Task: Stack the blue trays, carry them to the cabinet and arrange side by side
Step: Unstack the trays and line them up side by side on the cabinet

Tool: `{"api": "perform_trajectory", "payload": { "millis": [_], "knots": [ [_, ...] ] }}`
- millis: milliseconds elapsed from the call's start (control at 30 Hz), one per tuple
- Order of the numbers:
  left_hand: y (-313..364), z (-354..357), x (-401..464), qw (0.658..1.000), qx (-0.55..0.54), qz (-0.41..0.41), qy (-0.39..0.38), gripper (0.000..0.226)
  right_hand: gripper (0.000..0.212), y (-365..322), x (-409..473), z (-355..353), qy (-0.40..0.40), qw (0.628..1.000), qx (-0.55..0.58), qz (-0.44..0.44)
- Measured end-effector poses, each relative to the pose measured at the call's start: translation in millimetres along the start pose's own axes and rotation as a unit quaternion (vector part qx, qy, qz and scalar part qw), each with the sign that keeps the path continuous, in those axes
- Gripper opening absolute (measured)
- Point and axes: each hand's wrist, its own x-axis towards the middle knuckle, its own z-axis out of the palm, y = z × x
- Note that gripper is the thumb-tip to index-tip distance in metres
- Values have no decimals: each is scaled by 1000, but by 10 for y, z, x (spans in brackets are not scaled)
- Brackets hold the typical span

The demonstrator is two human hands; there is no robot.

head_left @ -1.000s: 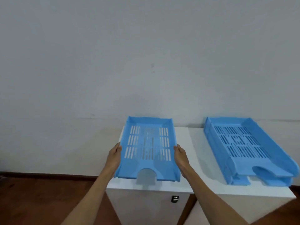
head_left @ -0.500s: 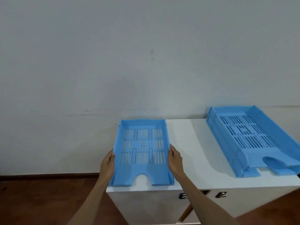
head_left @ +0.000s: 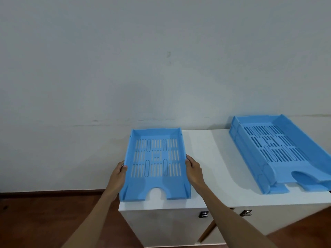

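A blue slotted tray (head_left: 155,188) lies flat at the left end of the white cabinet top (head_left: 211,169), its notched front edge toward me. My left hand (head_left: 119,173) grips its left rim and my right hand (head_left: 194,169) grips its right rim. To the right, a stack of blue trays (head_left: 279,154) rests on the same top, turned at an angle, apart from the held tray.
A grey wall rises right behind the cabinet. Two metal handles (head_left: 203,214) (head_left: 246,212) show on the cabinet front. Reddish wooden floor (head_left: 44,219) lies to the left and below.
The tray in my hands has come down from a tilted, lifted pose to lie flat on the cabinet's left end. My view has shifted left and down.
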Motion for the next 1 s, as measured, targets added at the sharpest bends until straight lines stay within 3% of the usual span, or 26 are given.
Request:
{"api": "perform_trajectory", "payload": {
  "millis": [167, 300, 433, 633, 833, 1000],
  "knots": [
    [252, 44, -72, 997, 17, -2, 76, 50, 40, -208, 21, -254, 10, 1000, 2, -11],
    [629, 228, -148, 995, -4, 25, 96, 49, 39, -425, 62, -682, 22, 999, 1, -44],
    [1154, 652, -227, 995, -12, 80, 58, 46, 37, -577, 87, -1254, 51, 996, 10, -67],
    [1790, 1609, -518, 990, -38, 134, -2, 23, 35, -488, 279, -2227, 89, 991, -8, -99],
    [2111, 2667, -923, 990, -55, 122, -38, 23, 43, -226, 552, -3331, 65, 993, -2, -94],
    [2154, 3485, -1118, 993, -46, 86, -68, 50, 42, 109, 634, -4215, 100, 991, -24, -81]
  ]
}}
